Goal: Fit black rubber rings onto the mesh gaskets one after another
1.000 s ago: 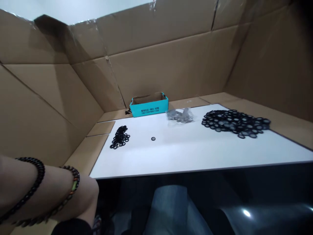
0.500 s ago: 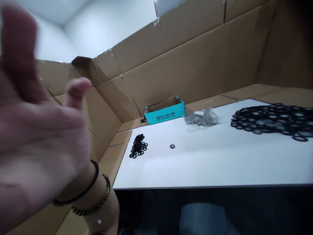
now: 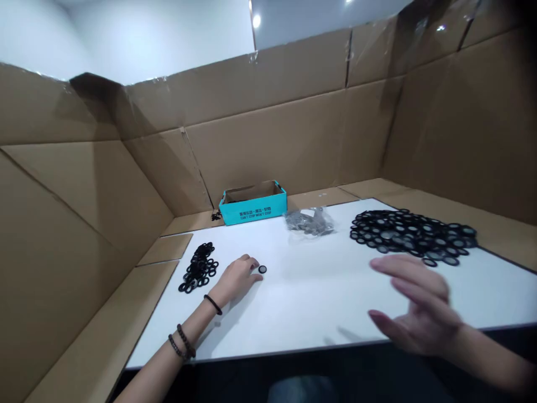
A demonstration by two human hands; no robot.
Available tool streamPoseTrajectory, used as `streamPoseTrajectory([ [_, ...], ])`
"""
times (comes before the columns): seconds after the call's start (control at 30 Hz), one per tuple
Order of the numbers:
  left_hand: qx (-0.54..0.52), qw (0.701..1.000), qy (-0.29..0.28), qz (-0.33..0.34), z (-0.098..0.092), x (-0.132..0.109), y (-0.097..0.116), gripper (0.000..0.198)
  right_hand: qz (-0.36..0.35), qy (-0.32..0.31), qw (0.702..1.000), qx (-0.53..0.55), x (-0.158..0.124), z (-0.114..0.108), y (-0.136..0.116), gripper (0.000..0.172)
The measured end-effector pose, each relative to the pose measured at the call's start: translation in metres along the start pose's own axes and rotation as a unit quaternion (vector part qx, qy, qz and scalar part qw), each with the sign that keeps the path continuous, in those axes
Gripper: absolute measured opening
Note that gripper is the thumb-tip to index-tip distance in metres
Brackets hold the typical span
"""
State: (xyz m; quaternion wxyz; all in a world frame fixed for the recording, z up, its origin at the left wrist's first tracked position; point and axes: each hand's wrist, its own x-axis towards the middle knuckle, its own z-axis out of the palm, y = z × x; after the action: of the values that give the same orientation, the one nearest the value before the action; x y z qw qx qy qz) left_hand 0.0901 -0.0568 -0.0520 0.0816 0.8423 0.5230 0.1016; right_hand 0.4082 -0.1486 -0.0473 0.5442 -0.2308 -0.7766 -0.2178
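My left hand (image 3: 237,277) is resting near the left edge of the white worktop (image 3: 319,291), with loosely curled fingertips just beside the small black-rimmed round mesh disc (image 3: 262,269) and pinching nothing (right hand (image 3: 415,305) is hovering open, empty). I'm guessing a clumsy nudge could skid the disc into the pile of small black rubber rings (image 3: 199,270).

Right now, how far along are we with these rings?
Early, I'd judge. Done: no finished lot shows. In hand: the left hand is at the single ring on the white board; the right hand hovers open, empty. Left: the big pile, the small pile and the plastic bag lie apart from both hands.
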Motion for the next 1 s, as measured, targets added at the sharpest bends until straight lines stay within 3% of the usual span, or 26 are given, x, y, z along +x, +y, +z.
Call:
streamPoseTrajectory([
  [0.13, -0.003, 1.000, 0.012, 0.016, 0.008, 0.007, -0.001, 0.024, -0.037, -0.103, 0.992, 0.059, 0.002, 0.036, -0.007, 0.047],
  [0.27, 0.033, 0.997, 0.030, 0.063, 0.006, 0.008, 0.003, 0.019, -0.073, -0.287, 0.952, 0.074, 0.005, 0.053, -0.018, 0.033],
  [0.33, 0.042, 0.995, 0.055, 0.072, 0.006, 0.010, 0.004, 0.019, -0.041, -0.381, 0.919, 0.090, 0.014, 0.065, -0.015, 0.026],
  [0.4, 0.024, 0.996, 0.060, 0.068, 0.006, 0.013, 0.004, 0.020, 0.058, -0.429, 0.896, 0.097, 0.022, 0.085, -0.006, 0.023],
  [0.5, -0.030, 0.996, 0.053, 0.057, 0.006, 0.024, 0.002, 0.022, 0.290, -0.410, 0.856, 0.124, 0.027, 0.125, 0.015, 0.024],
  [0.63, -0.096, 0.990, 0.085, 0.064, 0.012, 0.039, 0.002, 0.023, 0.504, -0.332, 0.745, 0.283, 0.023, 0.175, 0.034, 0.022],
  [0.7, -0.113, 0.986, 0.102, 0.061, 0.017, 0.044, 0.004, 0.023, 0.554, -0.284, 0.695, 0.360, 0.020, 0.188, 0.038, 0.025],
  [0.77, -0.122, 0.984, 0.115, 0.059, 0.022, 0.047, 0.006, 0.023, 0.577, -0.251, 0.667, 0.398, 0.018, 0.193, 0.040, 0.030],
  [1.0, -0.197, 0.968, 0.140, 0.073, 0.031, 0.044, 0.010, 0.022, 0.573, -0.208, 0.650, 0.454, 0.007, 0.199, 0.041, 0.041],
])
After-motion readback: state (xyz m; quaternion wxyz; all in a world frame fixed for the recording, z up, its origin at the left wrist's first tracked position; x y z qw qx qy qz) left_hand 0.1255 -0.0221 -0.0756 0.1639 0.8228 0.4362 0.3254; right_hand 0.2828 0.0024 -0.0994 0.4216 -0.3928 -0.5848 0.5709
